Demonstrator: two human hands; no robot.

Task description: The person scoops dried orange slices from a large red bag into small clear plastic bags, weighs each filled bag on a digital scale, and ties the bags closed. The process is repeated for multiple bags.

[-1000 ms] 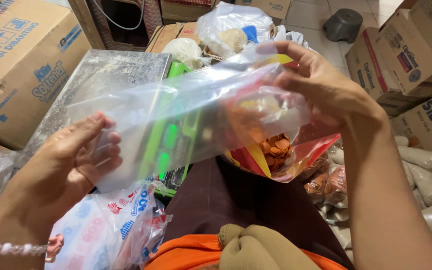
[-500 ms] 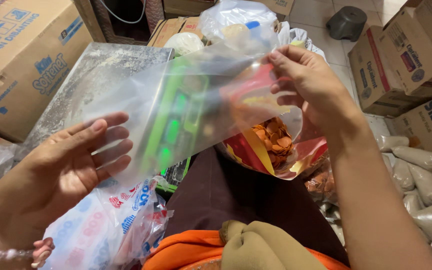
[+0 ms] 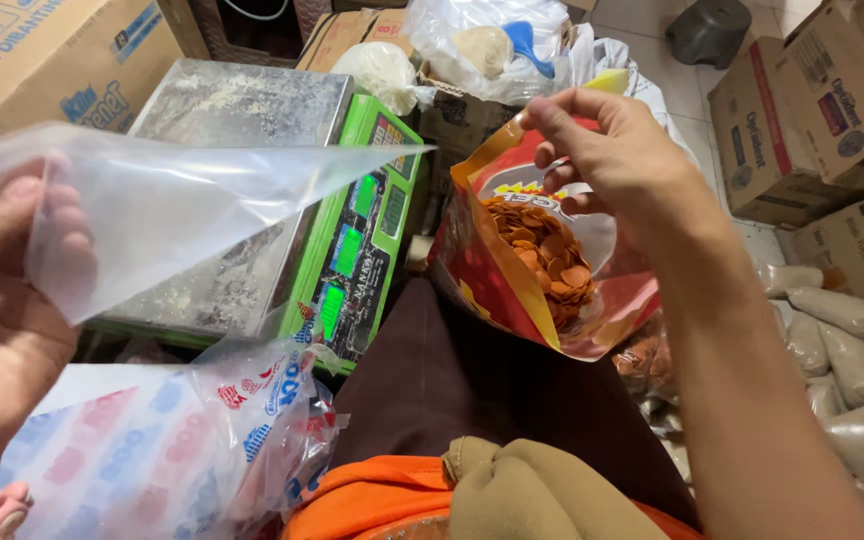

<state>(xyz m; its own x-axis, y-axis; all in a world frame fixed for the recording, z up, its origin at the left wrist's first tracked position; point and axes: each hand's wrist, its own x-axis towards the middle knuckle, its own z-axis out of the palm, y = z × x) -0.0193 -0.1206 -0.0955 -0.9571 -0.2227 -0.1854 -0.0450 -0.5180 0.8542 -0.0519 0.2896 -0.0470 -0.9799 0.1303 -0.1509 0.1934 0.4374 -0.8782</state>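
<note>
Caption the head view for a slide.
Left hand holds an empty clear plastic bag over a green digital scale; right hand reaches into an open bag of orange chips.

left hand (image 3: 2,300) cut off, veiled by clear bag (image 3: 182,215)

Green scale (image 3: 352,250), orange chips (image 3: 547,255)

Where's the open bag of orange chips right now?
In the head view the chip bag sits right of centre, its top edge pinched by the right hand, just right of the green scale.
</note>
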